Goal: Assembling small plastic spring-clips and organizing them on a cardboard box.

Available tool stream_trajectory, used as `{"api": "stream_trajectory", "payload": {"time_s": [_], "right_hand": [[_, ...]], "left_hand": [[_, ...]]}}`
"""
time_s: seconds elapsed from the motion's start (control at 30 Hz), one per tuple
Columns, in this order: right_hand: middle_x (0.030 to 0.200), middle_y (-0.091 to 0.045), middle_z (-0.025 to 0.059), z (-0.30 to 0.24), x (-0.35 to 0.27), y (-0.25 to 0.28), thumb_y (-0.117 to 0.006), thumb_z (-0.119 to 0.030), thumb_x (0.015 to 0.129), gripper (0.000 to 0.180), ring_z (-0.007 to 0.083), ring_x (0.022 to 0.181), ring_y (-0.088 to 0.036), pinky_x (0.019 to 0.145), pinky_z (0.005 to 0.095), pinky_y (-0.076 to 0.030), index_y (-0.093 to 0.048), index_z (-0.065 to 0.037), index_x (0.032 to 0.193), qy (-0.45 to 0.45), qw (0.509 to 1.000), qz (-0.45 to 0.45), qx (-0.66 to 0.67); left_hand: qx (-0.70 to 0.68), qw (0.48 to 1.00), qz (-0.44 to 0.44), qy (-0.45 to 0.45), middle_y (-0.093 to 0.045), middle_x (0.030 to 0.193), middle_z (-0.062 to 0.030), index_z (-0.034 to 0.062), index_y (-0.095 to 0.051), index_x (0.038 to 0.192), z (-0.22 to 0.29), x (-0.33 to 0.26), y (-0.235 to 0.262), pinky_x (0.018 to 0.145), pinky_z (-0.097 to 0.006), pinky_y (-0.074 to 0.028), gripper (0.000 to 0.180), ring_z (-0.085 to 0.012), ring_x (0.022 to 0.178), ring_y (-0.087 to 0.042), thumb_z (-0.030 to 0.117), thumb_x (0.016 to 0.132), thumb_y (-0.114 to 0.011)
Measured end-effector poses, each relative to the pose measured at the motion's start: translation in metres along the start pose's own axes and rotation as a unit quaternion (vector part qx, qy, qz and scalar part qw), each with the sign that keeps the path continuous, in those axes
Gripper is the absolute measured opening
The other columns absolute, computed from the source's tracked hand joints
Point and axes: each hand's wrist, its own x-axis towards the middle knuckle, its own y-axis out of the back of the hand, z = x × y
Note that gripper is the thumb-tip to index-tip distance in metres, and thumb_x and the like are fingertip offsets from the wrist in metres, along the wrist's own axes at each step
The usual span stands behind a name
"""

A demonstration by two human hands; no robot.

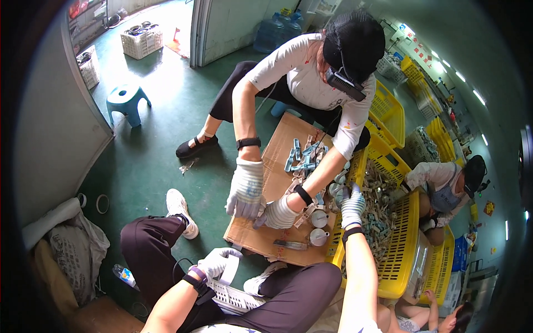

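My left hand (217, 262), in a white glove, is closed on a flat white piece (230, 270) above a white slotted basket (236, 298) between my legs. My right hand (352, 208), gloved with grey fingertips, reaches to the near side of a yellow crate (408, 244) heaped with grey and pale clips (383, 222). Its fingers look curled; what they hold, if anything, is hidden. In front of me lies a cardboard sheet (272, 166) with blue clips (302, 158), two round white containers (318, 237) and a flat narrow tool (290, 245).
Opposite sits a co-worker (302, 61), both gloved hands (246, 191) low over the cardboard's left edge. More yellow crates (388, 114) and another person (444, 186) are at right. A blue stool (126, 101) stands on the green floor; white sacks (78, 244) lie at left.
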Motion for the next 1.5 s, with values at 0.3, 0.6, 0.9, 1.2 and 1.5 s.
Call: {"api": "stream_trajectory", "payload": {"time_s": [0.3, 0.6, 0.9, 1.2, 1.5], "right_hand": [[0.13, -0.045, 0.0268, 0.014, -0.023, 0.007, -0.075, -0.029, 0.076, 0.073, 0.0428, 0.116, -0.049, 0.096, 0.0463, -0.043, -0.038, -0.006, 0.135, 0.004, 0.997, -0.038, -0.06], [0.09, -0.065, 0.0153, -0.102, -0.143, 0.071, -0.051, -0.023, 0.085, 0.02, 0.0341, 0.082, -0.065, 0.071, 0.0448, -0.052, -0.064, -0.009, 0.091, 0.309, 0.872, -0.37, -0.087], [0.091, -0.069, 0.0159, -0.113, -0.175, 0.002, -0.051, -0.016, 0.086, 0.019, 0.0285, 0.088, -0.068, 0.074, 0.0418, -0.054, -0.067, -0.007, 0.092, 0.233, 0.87, -0.352, -0.254], [0.091, -0.066, 0.0156, -0.145, -0.197, 0.029, -0.055, -0.022, 0.086, 0.016, 0.0358, 0.086, -0.063, 0.079, 0.0449, -0.048, -0.061, -0.009, 0.094, 0.285, 0.886, -0.364, -0.04], [0.084, -0.066, 0.0171, -0.17, -0.224, 0.026, -0.051, -0.023, 0.09, 0.017, 0.0372, 0.078, -0.064, 0.068, 0.0479, -0.049, -0.055, -0.009, 0.1, 0.334, 0.87, -0.361, 0.014]], "left_hand": [[0.024, 1.0, -0.004, -0.006, -0.064, 0.089, 0.0023, 0.0057, -0.067, 0.103, 0.002, 0.0, 0.0, 0.068, -0.024, -0.047, 0.02, -0.0065, 0.077, -0.056, 0.013, 0.084, -0.07], [-0.092, 0.994, -0.004, -0.057, -0.063, 0.087, 0.0037, 0.0066, -0.066, 0.104, -0.003, 0.0, 0.012, 0.067, -0.024, -0.047, 0.022, -0.0062, 0.075, -0.056, 0.011, 0.083, -0.071], [-0.001, 0.997, 0.004, -0.073, -0.063, 0.084, -0.0002, 0.0062, -0.065, 0.103, -0.005, -0.01, 0.007, 0.064, -0.026, -0.05, 0.02, -0.0092, 0.071, -0.057, 0.012, 0.083, -0.068], [0.001, 0.999, 0.017, -0.041, -0.063, 0.084, 0.001, 0.007, -0.066, 0.099, -0.007, -0.01, 0.006, 0.067, -0.026, -0.049, 0.018, -0.0089, 0.074, -0.057, 0.01, 0.082, -0.069], [0.042, 0.998, 0.015, -0.051, -0.064, 0.085, 0.0007, 0.0079, -0.067, 0.101, -0.005, -0.01, 0.007, 0.067, -0.027, -0.05, 0.019, -0.0094, 0.074, -0.058, 0.011, 0.083, -0.065]]}}
